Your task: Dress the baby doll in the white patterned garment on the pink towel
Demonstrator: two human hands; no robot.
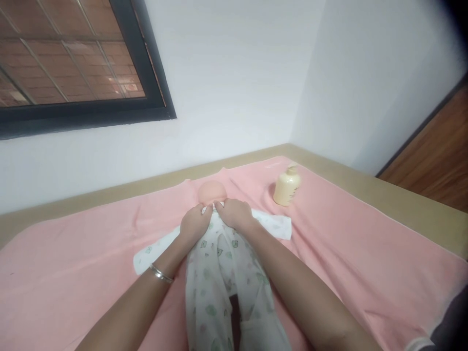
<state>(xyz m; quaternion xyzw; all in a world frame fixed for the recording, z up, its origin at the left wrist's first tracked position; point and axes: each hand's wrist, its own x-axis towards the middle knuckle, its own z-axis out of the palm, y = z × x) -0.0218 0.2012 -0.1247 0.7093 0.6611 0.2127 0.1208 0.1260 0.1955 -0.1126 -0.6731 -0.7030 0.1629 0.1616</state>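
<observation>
A white baby romper [226,265] with small green leaf and animal prints stretches toward me, with two legs at its near end. One sleeve lies out flat on each side. Just beyond its collar shows a round, smooth, skin-coloured doll's head [212,190]; the rest of the doll is hidden. My left hand [196,224], with a silver bangle on its wrist, pinches the neckline just below the head. Close beside it, my right hand [236,213] is closed on the same neckline, thumb toward the other thumb.
Under everything lies a pink blanket [91,273] with some creases. A cream pump bottle [287,187] stands on it to the right, past the sleeve. Behind run a tan ledge [153,187] and white walls. A dark-framed window [157,97] is upper left, brown wood panelling [435,151] far right.
</observation>
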